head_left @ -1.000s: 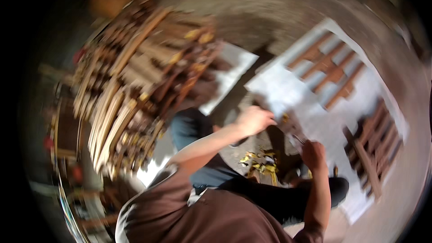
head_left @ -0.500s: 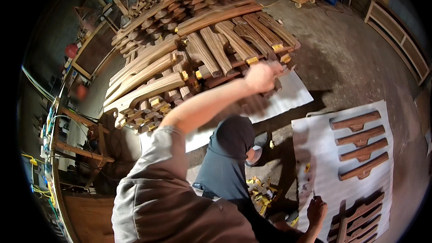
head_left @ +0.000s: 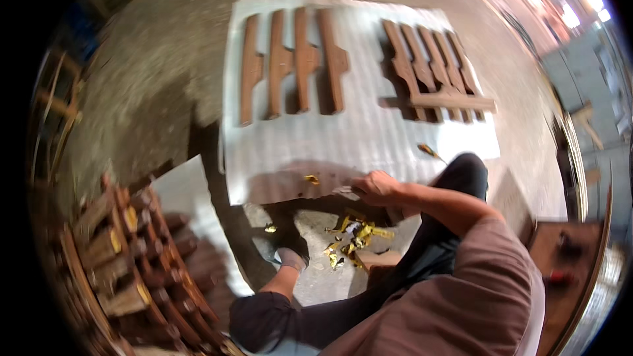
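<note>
Head: pale tool (head_left: 345,191) juts leftward from right hand (head_left: 378,188).

We can read no text, label, number or sign anywhere here. We make out no lettering on the notched brown wooden pieces (head_left: 306,59) or on the white rectangular sheet (head_left: 369,142) under them; on the crumpled yellow-and-black scraps (head_left: 361,237) and the grey panelled surface (head_left: 580,69) at the right, any marks are too small or blurred for us.
</note>
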Tool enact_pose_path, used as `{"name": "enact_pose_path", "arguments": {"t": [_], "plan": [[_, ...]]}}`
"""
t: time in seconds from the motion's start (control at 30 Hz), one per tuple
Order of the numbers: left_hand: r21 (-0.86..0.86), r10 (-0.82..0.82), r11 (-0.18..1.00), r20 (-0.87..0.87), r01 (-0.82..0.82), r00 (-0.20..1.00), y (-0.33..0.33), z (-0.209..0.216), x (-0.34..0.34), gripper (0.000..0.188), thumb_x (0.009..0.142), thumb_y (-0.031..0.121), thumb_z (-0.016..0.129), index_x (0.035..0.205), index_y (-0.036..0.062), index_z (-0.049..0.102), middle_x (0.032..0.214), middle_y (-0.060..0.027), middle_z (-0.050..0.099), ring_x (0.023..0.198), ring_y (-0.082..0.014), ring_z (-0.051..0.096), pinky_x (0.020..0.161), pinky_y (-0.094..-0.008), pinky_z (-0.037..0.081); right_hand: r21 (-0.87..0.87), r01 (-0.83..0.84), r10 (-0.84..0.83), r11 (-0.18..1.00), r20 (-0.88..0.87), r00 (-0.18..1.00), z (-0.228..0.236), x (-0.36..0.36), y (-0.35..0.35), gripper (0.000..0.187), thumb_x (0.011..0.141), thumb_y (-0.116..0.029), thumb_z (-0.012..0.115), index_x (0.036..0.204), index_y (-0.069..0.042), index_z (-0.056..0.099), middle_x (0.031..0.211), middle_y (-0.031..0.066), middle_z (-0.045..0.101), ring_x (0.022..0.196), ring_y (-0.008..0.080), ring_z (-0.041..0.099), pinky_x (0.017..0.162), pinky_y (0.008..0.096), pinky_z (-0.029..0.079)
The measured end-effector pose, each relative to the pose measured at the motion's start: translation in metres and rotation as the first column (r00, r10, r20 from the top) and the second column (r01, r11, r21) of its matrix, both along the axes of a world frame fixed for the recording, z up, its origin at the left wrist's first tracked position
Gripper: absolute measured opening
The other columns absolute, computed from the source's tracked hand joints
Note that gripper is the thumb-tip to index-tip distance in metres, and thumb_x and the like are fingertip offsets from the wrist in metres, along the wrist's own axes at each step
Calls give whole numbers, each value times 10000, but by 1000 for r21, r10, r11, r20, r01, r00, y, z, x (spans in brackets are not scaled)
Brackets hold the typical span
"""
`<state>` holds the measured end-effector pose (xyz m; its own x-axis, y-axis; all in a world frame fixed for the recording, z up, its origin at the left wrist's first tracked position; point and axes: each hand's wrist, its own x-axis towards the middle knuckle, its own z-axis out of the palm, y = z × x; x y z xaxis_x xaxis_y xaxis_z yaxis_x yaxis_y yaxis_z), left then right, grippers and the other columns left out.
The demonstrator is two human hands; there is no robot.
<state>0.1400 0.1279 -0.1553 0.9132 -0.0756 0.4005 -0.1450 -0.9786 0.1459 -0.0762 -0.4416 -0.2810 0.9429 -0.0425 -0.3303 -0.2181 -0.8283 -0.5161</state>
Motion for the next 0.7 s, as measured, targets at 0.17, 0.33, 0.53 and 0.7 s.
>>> {"name": "enact_pose_path", "arguments": {"t": [0.17,0.33,0.53,0.7], "plan": [[-116,-392,918,-123,379,912,-111,-16,5,455,713,162,668,1159,76,647,1005,-172,698,915,-291,695,773,-397,567,-11,11,-12,1000,-42,999,22,-12,4,203,857,-222,599,978,-63,640,785,209,665,741,429,644,689,500,526],[-185,-563,825,-193,534,803,-166,-15,-2,467,689,181,690,1139,63,651,994,-180,698,903,-300,695,771,-398,564,25,60,-60,998,-1,998,-1,-10,3,184,834,-245,618,907,-79,649,790,193,664,751,409,652,689,486,530],[-235,-506,857,-221,458,834,-198,-18,-4,484,660,203,717,1115,49,656,981,-188,699,890,-312,694,768,-399,561,13,-13,12,1000,25,1000,-7,-4,18,235,863,-317,605,926,-91,607,821,189,658,784,415,641,698,509,530],[-218,-441,893,-248,394,862,-209,10,-16,500,636,221,739,1095,37,660,971,-195,699,879,-321,694,765,-400,559,150,-88,59,985,188,980,7,-3,17,218,855,-263,611,907,-53,636,861,203,668,795,440,625,682,505,504]]}}
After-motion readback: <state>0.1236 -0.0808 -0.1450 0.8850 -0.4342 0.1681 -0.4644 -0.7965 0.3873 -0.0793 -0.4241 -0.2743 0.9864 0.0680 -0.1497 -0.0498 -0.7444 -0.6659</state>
